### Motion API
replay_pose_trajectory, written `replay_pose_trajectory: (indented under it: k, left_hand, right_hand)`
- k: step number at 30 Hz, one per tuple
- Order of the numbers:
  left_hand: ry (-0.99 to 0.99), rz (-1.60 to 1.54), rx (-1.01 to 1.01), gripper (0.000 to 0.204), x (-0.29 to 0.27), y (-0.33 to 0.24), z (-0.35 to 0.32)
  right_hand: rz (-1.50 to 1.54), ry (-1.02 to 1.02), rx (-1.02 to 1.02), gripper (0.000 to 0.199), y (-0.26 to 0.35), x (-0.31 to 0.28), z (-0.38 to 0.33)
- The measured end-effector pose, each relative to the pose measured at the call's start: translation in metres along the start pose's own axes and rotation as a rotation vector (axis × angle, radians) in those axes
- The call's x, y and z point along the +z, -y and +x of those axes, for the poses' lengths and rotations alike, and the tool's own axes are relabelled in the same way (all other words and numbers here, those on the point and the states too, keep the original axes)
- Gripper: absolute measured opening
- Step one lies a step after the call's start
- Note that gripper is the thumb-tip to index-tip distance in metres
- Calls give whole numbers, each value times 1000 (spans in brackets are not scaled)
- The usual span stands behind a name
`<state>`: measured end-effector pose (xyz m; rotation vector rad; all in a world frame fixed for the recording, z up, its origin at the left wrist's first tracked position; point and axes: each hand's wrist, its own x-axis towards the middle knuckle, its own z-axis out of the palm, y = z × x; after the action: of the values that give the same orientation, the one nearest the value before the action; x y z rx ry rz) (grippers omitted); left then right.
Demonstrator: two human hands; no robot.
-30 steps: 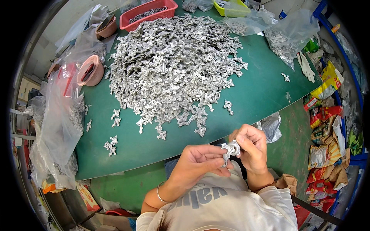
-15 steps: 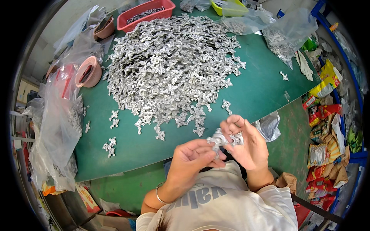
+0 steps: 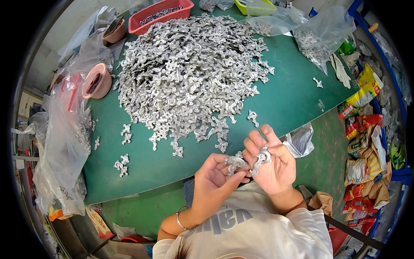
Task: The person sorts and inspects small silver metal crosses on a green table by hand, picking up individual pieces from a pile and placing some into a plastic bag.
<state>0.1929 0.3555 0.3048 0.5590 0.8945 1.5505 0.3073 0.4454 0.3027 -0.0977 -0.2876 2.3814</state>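
Note:
My left hand point(image 3: 214, 176) is closed around a silvery cast metal part point(image 3: 235, 162) with curved arms, gripped between thumb and fingers. Close beside it, my right hand point(image 3: 276, 166) holds a second silvery metal part point(image 3: 261, 160) against its fingers, palm turned up. Both hands are over the table's near edge, in front of my shirt. Whether the two parts touch is hard to tell. Beyond them a big heap of similar metal parts point(image 3: 185, 82) covers much of the green table point(image 3: 284, 99). A single loose part point(image 3: 253, 118) lies just past my right hand.
Loose parts point(image 3: 122, 165) lie at the table's left. A pink basket point(image 3: 98, 82) and clear plastic bags point(image 3: 64, 142) line the left edge; a red tray point(image 3: 160, 16) stands behind the heap. A bag of parts point(image 3: 319, 41) and white gloves point(image 3: 340, 72) are at the right.
My left hand has drawn the metal part slightly left and tilted it. In my right hand the other part has turned more upright, and the fingers have risen a little.

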Motion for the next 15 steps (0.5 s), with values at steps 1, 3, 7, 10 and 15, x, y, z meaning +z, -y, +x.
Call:
replay_pose_trajectory:
  k: [1, 3, 7, 10, 15]
  left_hand:
    - [-5, 5, 4, 20, 0, 0, 0]
    - [-9, 11, 8, 20, 1, 0, -1]
    - [-4, -12, 9, 21, 0, -2, 1]
    - [-2, -39, 33, 25, 0, 0, 0]
    - [-54, -14, 81, 35, 4, 1, 1]
  right_hand:
    - [-12, 12, -20, 30, 0, -1, 0]
    - [-42, 0, -44, 30, -3, 1, -1]
    - [-64, 3, -66, 30, -4, 4, 0]
    - [-40, 45, -36, 31, -4, 2, 0]
    - [-51, -61, -22, 32, -6, 11, 0]
